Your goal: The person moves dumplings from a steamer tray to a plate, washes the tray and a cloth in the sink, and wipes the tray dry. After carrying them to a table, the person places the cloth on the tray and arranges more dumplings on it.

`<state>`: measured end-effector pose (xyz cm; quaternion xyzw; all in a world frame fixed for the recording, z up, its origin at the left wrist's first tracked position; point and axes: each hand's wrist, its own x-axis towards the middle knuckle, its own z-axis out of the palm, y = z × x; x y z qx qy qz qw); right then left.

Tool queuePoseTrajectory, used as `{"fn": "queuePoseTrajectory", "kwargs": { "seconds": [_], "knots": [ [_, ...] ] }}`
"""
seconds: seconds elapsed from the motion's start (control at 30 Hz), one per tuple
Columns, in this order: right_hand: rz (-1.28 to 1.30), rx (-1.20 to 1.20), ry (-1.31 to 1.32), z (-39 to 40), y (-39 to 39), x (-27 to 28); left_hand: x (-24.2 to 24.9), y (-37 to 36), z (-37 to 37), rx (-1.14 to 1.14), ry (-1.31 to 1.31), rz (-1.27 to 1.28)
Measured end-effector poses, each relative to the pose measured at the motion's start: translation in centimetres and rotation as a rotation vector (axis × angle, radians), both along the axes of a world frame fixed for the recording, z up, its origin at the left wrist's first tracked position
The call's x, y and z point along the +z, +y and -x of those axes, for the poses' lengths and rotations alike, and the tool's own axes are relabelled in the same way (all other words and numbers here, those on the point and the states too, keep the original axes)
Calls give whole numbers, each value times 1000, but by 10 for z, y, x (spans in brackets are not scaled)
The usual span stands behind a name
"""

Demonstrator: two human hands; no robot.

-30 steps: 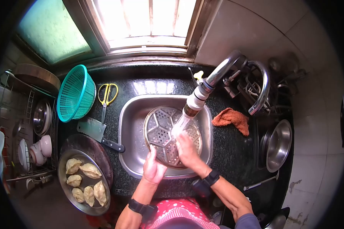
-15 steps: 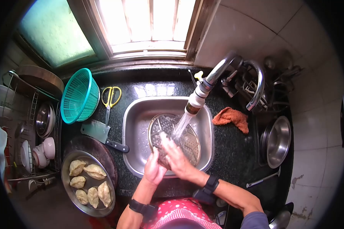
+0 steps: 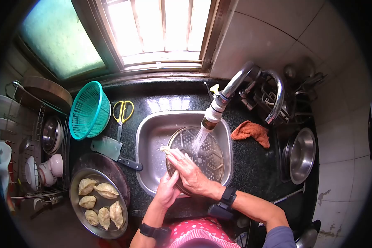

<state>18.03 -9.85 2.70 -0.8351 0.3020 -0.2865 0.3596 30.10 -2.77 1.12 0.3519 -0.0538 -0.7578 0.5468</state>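
A round perforated metal steamer plate [image 3: 211,155] is tilted inside the steel sink [image 3: 146,132], under running water. My left hand [image 3: 168,191] grips its near left rim. Across the plate's left side lies my right hand [image 3: 191,175], fingers together and pressed down on a small pale cloth-like piece [image 3: 165,149]. Only the end of that piece shows beyond the fingertips; the rest is under the hand. Water [image 3: 200,139] pours from the faucet's white nozzle [image 3: 213,112] onto the plate, just beyond my right hand.
Left of the sink are a cleaver [image 3: 107,147], yellow-handled scissors [image 3: 122,113], a green basket [image 3: 87,111] and a metal tray [image 3: 76,206] of several dumplings. An orange cloth [image 3: 252,133] and a steel bowl [image 3: 302,155] lie right. A dish rack [image 3: 39,124] stands far left.
My right hand has shifted toward the plate's left rim, and the pale piece now sticks out past the rim. The plate has moved slightly right and down in view.
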Motion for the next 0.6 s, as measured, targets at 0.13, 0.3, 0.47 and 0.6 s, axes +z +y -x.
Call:
{"fn": "queuePoseTrajectory", "kwargs": {
  "seconds": [0.13,0.3,0.47,0.6],
  "knots": [
    [215,-144,95,-2,-41,-5,6,8,-3,-107,-228,50],
    [154,-256,42,2,-70,-8,26,11,-5,-173,-299,34],
    [247,-199,72,-16,-43,12,16,15,-6,-154,-329,70],
    [295,-341,121,-4,-67,-6,18,24,-12,-148,-446,170]
  ]
}}
